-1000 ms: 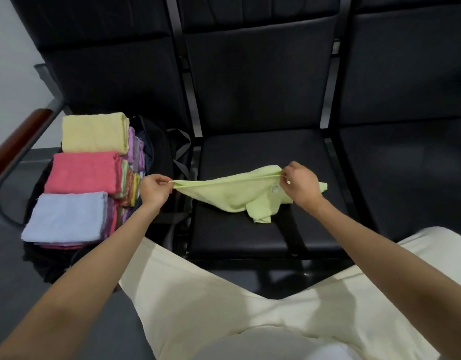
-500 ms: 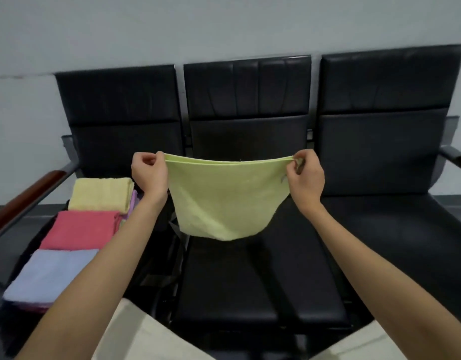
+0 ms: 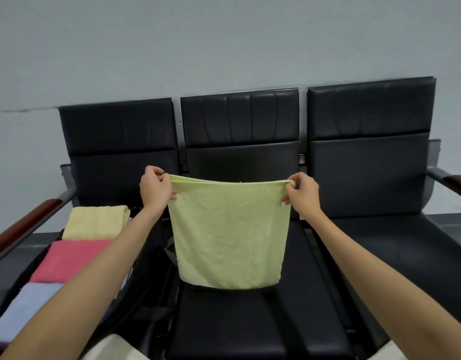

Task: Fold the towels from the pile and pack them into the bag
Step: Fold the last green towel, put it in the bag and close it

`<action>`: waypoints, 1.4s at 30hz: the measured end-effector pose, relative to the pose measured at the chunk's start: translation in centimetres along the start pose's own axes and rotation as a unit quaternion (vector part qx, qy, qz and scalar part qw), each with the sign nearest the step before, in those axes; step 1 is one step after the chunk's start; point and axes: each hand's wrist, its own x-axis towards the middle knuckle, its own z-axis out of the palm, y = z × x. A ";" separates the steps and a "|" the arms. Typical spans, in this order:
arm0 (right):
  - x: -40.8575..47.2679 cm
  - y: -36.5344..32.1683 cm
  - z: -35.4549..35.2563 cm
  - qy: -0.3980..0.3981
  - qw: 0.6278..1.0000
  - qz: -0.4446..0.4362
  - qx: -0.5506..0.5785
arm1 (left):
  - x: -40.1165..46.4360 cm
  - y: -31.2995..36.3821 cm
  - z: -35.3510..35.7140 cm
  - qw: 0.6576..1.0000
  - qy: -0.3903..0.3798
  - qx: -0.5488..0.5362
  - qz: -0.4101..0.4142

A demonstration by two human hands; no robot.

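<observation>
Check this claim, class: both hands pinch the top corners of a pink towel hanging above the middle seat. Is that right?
Wrong colour: in the head view, the left hand and right hand pinch the top corners of a light green towel above the middle seat.

This looks like a waiting area or lobby in an office or public building. A row of three joined black padded leatherette seats (image 3: pixel 239 157) stands against a plain pale grey wall (image 3: pixel 224 42), with metal dividers between the backrests. At each end of the row a grey metal armrest topped with dark reddish wood (image 3: pixel 24 224) slopes out. A dark grey floor (image 3: pixel 448 216) shows past the right end of the row. The wall is bare, with only a faint horizontal seam behind the left seat.
</observation>
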 end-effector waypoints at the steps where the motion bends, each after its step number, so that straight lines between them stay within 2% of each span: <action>1: 0.5 0.5 0.1 -0.018 1.000 0.014 -0.015 | 0.0 -0.2 0.6 0.999 -0.030 0.016 -0.010; 3: 1.6 1.0 0.1 -0.033 0.998 0.023 -0.046 | 0.2 -0.3 1.8 0.997 -0.067 0.006 -0.041; 6: 3.5 1.1 -0.1 -0.007 0.998 0.031 -0.051 | 1.8 0.1 3.5 0.993 -0.089 -0.042 -0.065; 14: 3.2 1.3 -2.0 0.050 0.998 0.007 -0.031 | 3.0 0.2 5.3 0.991 -0.128 -0.044 0.006; 19: 0.3 5.4 -1.6 0.010 0.998 0.044 -0.033 | 0.0 -4.7 5.2 0.981 -0.195 -0.004 -0.010; 24: -5.6 11.2 0.2 -0.082 0.987 0.120 -0.067 | -5.5 -12.1 4.1 0.966 -0.239 0.077 -0.060; 28: -11.3 15.5 1.1 -0.169 0.965 0.183 -0.086 | -10.8 -18.2 2.8 0.938 -0.298 0.132 -0.120; 31: -15.3 17.1 1.3 -0.208 0.954 0.195 -0.090 | -13.7 -21.5 1.4 0.920 -0.320 0.171 -0.146; 35: -18.1 17.9 1.3 -0.243 0.946 0.201 -0.072 | -15.9 -23.9 -0.2 0.888 -0.374 0.247 -0.106; 39: -18.8 18.2 1.3 -0.239 0.948 0.200 -0.058 | -16.6 -24.6 -0.4 0.814 -0.469 0.340 -0.048; 42: -19.0 17.9 1.2 -0.240 0.949 0.197 -0.051 | -16.9 -23.1 0.4 0.759 -0.485 0.435 -0.002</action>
